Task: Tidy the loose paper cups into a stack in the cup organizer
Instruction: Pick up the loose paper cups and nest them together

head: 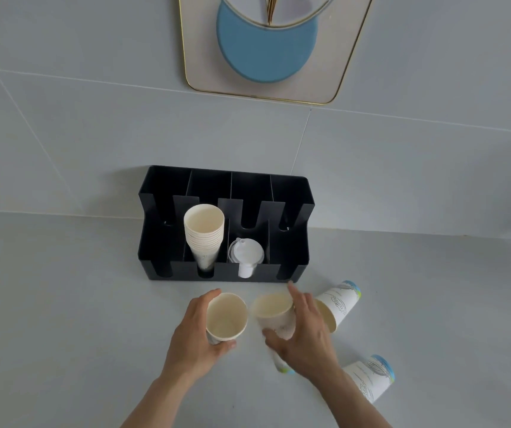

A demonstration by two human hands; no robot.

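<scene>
A black cup organizer (294,254) stands against the wall on the grey counter. A stack of white paper cups (204,230) leans in its second slot from the left. My left hand (192,338) grips one paper cup (226,316), mouth up, in front of the organizer. Just to its right, my right hand (306,329) holds a second paper cup (274,310), tilted and blurred. Two more printed cups lie on their sides: one (339,304) right of my right hand, another (370,376) nearer the front, by my right forearm.
White plastic lids (246,251) sit in the organizer's third slot; the outer two slots hold nothing. A gold-rimmed wall decoration (266,47) with a blue disc hangs above on the grey tiled wall.
</scene>
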